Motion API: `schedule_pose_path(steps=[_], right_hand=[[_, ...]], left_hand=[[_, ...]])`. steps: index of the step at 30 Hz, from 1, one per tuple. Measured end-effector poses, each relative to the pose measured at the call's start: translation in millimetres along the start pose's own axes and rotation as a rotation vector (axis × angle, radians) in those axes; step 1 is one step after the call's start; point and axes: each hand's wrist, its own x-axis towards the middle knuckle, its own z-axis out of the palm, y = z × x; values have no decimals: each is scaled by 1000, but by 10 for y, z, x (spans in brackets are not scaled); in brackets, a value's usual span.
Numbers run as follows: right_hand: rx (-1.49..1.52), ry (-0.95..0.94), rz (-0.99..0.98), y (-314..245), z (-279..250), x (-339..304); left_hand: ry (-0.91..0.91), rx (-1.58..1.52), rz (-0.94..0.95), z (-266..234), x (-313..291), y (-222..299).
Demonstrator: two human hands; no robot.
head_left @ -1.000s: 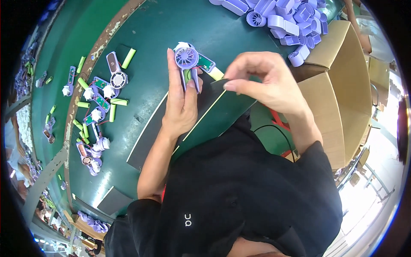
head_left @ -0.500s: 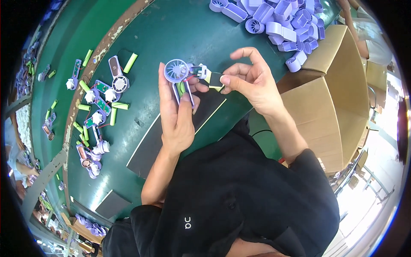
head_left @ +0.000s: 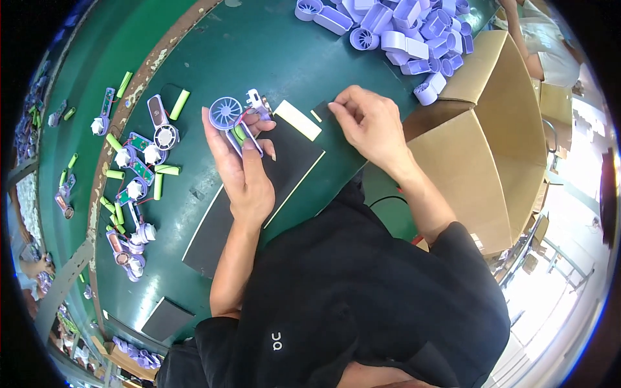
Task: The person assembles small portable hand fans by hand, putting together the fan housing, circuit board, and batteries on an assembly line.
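Observation:
My left hand (head_left: pixel 242 178) is closed round a purple mini-fan housing (head_left: pixel 226 114) with a round slatted end. A green battery cell (head_left: pixel 240 134) shows inside its handle, and a white-and-metal part (head_left: pixel 257 103) on red wires sticks out beside the fan end. To the right, my right hand (head_left: pixel 375 126) pinches a small black pad (head_left: pixel 323 108) by its edge, a narrow pale strip beside it. Between the hands, a pale yellow rectangular strip (head_left: pixel 298 121) lies at the upper end of a long black sheet (head_left: pixel 294 158). My left forearm covers part of that sheet.
Several opened fan assemblies (head_left: pixel 139 165) with green cells and circuit boards lie on the left of the green table. Purple shells (head_left: pixel 407 32) are heaped at the far right, beside an open cardboard box (head_left: pixel 466 168). A smaller black sheet (head_left: pixel 167 319) lies lower left.
Both hands have drawn apart; the left moved left with the fan housing. The black pad in my right fingers has come away from the fan's white part, uncovering the pale strip.

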Motion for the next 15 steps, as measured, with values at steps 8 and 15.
schedule_pose_path(steps=[8,15], right_hand=[[-54,-194,-765,103,-219,429],[-159,-320,-784,174,-241,522]], left_hand=[[-7,-6,-5,-7,23,-36],[-18,-24,-35,27,-1,-1]])
